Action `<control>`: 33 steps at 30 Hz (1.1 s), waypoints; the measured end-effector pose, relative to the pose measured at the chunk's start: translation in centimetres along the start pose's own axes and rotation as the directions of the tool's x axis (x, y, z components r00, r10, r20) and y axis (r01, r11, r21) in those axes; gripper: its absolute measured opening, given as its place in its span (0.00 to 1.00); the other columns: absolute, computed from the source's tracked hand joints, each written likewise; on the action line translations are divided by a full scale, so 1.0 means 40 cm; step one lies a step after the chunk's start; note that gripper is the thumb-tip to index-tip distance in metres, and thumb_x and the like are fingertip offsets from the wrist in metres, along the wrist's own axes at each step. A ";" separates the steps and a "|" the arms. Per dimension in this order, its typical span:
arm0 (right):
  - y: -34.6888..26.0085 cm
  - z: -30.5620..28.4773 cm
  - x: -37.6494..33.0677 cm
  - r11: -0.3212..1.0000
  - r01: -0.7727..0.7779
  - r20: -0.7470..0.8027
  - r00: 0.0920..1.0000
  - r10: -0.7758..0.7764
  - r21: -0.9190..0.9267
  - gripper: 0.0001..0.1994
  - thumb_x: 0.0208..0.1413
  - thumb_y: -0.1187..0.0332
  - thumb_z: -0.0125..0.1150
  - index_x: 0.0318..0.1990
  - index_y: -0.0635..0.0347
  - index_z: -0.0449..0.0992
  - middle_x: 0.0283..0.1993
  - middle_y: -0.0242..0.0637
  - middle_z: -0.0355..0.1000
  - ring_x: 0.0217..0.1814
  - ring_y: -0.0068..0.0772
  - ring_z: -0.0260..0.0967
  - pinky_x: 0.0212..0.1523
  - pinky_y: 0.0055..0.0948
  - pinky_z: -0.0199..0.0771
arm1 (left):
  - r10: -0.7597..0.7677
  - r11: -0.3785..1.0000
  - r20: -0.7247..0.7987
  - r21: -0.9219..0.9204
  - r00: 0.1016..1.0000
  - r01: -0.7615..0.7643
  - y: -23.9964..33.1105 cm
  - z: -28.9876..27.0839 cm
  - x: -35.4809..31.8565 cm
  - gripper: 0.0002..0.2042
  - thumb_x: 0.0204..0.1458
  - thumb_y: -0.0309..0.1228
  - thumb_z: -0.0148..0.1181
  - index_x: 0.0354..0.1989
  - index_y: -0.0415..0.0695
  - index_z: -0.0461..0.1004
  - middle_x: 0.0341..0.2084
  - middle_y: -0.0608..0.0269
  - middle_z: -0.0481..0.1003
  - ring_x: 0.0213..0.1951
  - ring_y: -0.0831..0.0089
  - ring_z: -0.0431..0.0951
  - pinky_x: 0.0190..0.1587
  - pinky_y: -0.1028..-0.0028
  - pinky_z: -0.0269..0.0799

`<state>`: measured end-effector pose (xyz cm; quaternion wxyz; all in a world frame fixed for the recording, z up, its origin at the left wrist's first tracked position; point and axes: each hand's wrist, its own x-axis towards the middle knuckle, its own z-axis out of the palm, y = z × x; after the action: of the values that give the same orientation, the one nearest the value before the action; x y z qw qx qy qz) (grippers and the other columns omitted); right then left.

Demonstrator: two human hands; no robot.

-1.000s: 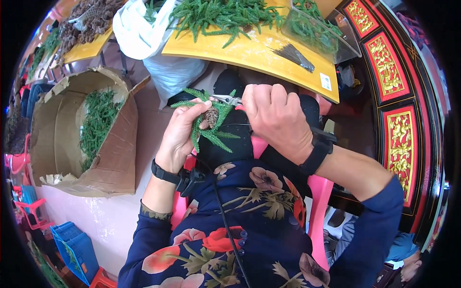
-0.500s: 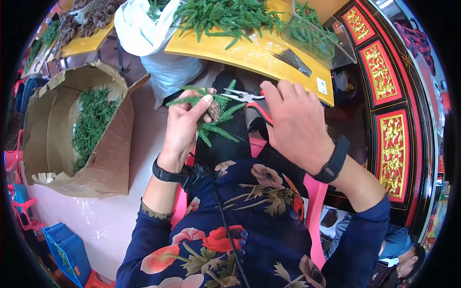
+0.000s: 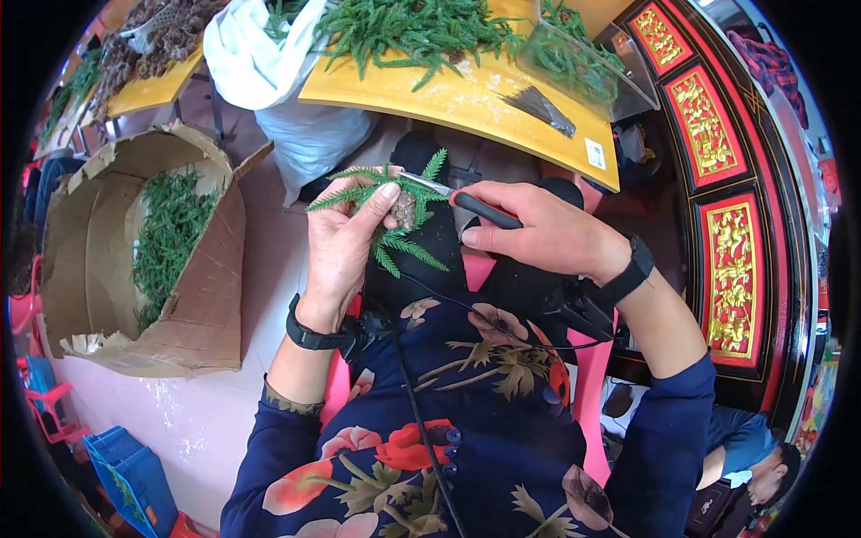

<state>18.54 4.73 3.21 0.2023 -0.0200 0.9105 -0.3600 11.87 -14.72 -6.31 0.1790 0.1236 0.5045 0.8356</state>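
Pinched in my left hand (image 3: 345,220) is a green artificial pine sprig (image 3: 408,244) with a brown pine cone (image 3: 405,212) at its middle. The thumb presses near the cone, and the sprig's fronds stick out around it. My right hand (image 3: 547,226) is closed round the red and black handles of a pair of long-nose pliers (image 3: 484,208). The metal jaws reach left to the top of the sprig, by my left fingers. Whether they grip anything there is too small to tell. Both hands are above my lap.
Ahead, a yellow table (image 3: 421,100) bears a heap of pine sprigs (image 3: 413,31), a bundle of dark wires (image 3: 543,109) and a clear bin (image 3: 583,76). A torn cardboard box (image 3: 202,300) with greenery stands left, near a white sack (image 3: 314,134). A blue crate (image 3: 134,475) sits lower left; another person (image 3: 749,448) is lower right.
My right hand has turned and come down, and the pliers' jaws have moved left onto the top of the sprig. My left hand still holds the sprig in nearly the same place.
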 end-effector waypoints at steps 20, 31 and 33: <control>0.000 0.011 -0.009 0.989 0.088 -0.081 0.992 -0.098 -0.118 0.17 0.52 0.65 0.58 0.48 0.64 0.70 0.34 0.48 0.72 0.36 0.48 0.71 0.38 0.37 0.69 | 0.037 0.999 0.007 -0.033 0.999 -0.037 0.002 0.003 -0.005 0.09 0.52 0.20 0.58 0.41 0.36 0.71 0.27 0.63 0.74 0.24 0.82 0.69 0.28 0.83 0.67; -0.021 0.026 -0.037 0.982 0.066 -0.124 0.988 -0.089 -0.179 0.18 0.52 0.63 0.59 0.47 0.65 0.69 0.34 0.49 0.72 0.37 0.50 0.71 0.37 0.38 0.69 | 0.032 0.999 0.033 -0.024 0.999 -0.031 0.010 0.008 -0.019 0.10 0.53 0.21 0.57 0.43 0.36 0.69 0.27 0.64 0.73 0.24 0.83 0.69 0.29 0.83 0.67; -0.030 0.010 -0.038 0.996 0.019 -0.010 1.000 -0.020 -0.088 0.19 0.52 0.62 0.59 0.48 0.65 0.68 0.36 0.49 0.72 0.39 0.50 0.71 0.39 0.39 0.69 | 0.030 0.999 0.038 -0.036 0.999 -0.029 0.009 0.011 -0.016 0.11 0.54 0.22 0.57 0.45 0.37 0.68 0.26 0.65 0.72 0.24 0.83 0.69 0.29 0.83 0.67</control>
<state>19.98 3.86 4.28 0.1927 -0.0361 0.9264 -0.3215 12.57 -14.80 -5.81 0.1784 0.1437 0.4843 0.8444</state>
